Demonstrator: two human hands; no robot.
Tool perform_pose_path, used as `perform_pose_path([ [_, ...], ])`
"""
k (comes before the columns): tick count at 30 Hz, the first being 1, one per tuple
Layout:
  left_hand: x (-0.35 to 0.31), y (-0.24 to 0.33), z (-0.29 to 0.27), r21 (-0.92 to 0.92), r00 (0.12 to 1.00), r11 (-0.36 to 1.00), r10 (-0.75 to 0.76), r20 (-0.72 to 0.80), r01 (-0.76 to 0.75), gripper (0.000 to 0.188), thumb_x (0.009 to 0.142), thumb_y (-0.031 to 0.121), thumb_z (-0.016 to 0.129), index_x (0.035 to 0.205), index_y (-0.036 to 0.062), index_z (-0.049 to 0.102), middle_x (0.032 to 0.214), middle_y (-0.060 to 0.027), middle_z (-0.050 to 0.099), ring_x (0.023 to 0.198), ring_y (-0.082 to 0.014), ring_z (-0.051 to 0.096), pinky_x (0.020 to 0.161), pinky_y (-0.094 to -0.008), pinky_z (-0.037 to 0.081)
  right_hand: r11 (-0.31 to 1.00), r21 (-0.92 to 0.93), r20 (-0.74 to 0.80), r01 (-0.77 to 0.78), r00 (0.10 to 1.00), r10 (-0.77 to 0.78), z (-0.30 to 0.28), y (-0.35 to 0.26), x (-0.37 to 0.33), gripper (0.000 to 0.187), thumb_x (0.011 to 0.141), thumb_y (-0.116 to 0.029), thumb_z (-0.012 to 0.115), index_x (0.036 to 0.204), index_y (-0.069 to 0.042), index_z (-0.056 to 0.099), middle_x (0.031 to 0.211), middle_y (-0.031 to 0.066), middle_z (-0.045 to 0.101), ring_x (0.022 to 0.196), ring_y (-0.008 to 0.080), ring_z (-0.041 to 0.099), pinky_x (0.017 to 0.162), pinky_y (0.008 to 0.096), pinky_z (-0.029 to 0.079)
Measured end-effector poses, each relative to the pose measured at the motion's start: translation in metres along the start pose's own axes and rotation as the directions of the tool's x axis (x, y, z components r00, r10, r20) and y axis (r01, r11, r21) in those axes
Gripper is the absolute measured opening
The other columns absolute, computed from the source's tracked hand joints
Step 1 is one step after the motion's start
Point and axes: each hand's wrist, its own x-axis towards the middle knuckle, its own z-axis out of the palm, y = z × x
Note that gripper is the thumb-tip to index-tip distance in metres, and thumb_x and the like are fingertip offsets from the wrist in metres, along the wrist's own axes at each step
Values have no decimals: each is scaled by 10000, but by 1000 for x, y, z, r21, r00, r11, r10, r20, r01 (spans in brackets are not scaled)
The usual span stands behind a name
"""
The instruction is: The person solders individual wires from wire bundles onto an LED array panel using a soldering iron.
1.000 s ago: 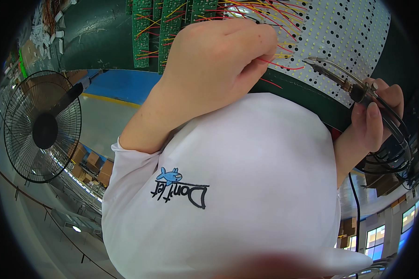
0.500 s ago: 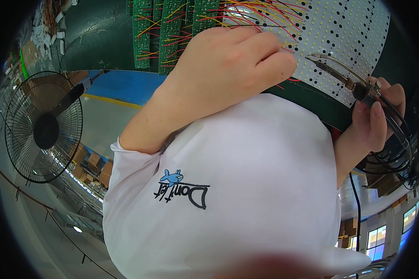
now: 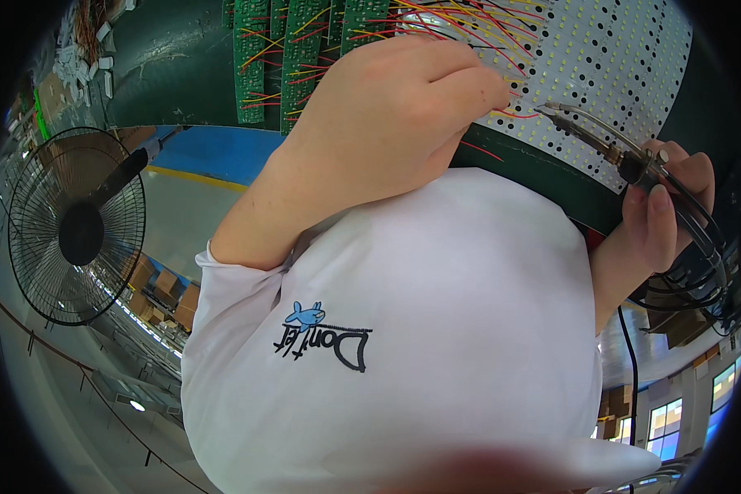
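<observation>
My left hand [image 3: 407, 107] is closed, thumb and forefinger pinched at the near edge of a white LED panel [image 3: 626, 74] dotted with yellow chips and black holes. A red wire [image 3: 520, 116] runs from its fingertips toward the iron; the pinch itself is mostly hidden behind the knuckles. Another red wire end [image 3: 482, 151] shows below the hand. My right hand [image 3: 659, 210] grips a soldering iron [image 3: 584, 137] with a curved metal feed tube alongside. Its tip is over the panel, close to the red wire's end; whether they touch I cannot tell.
Green circuit boards [image 3: 300, 62] with red and yellow wires lie left of the panel on a dark green tabletop [image 3: 169, 78]. White connectors [image 3: 82, 70] are heaped at the far left. A black fan [image 3: 78, 230] stands left; black cables [image 3: 692, 288] hang at right.
My left hand has shifted a little left and away from me, and the red wire now shows past its fingertips. The soldering iron has moved slightly left.
</observation>
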Motion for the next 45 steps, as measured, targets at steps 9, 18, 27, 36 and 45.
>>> perform_pose_path([
  [9, 0, -7, 4, 16, 999, 1000, 3, -34, -2, 181, 780, -19, 748, 922, 85, 708, 791, -66, 649, 684, -257, 645, 572, -343, 514, 997, -56, -83, -54, 995, 49, 10, -6, -2, 398, 815, -255, 778, 797, -72, 425, 673, 51, 500, 584, 82, 431, 528, 220, 300],
  [18, 0, -6, 3, 24, 1000, 1000, 2, -29, -2, 185, 780, -20, 748, 929, 82, 707, 785, -69, 639, 676, -259, 637, 568, -346, 510, 999, -41, 33, -29, 999, 31, 4, -6, -3, 245, 883, -119, 661, 849, -32, 435, 733, 98, 523, 650, 111, 465, 580, 220, 358],
  [27, 0, -5, 3, -4, 1000, 1000, 1, -28, -1, 204, 772, -46, 734, 936, 69, 697, 798, -79, 635, 690, -273, 637, 579, -352, 509, 992, -117, -74, -51, 996, 42, 17, -7, -4, 423, 772, -283, 808, 794, -40, 462, 728, 79, 549, 612, 113, 481, 553, 233, 356],
  [36, 2, -3, 3, -16, 1000, 1000, -7, -9, 7, 231, 750, -67, 720, 940, 63, 694, 803, -86, 636, 697, -283, 639, 587, -362, 513, 990, -128, -78, -54, 996, 44, 22, -10, -2, 405, 770, -249, 802, 788, -44, 454, 699, 81, 534, 604, 114, 473, 572, 238, 349],
  [45, 0, -5, 1, -14, 1000, 1000, -13, 19, 14, 222, 754, -63, 718, 941, 55, 692, 811, -92, 636, 707, -285, 639, 590, -362, 511, 996, -86, -70, -33, 997, 27, 20, -7, -1, 409, 784, -258, 801, 785, -53, 447, 697, 73, 524, 613, 109, 458, 567, 244, 320],
])
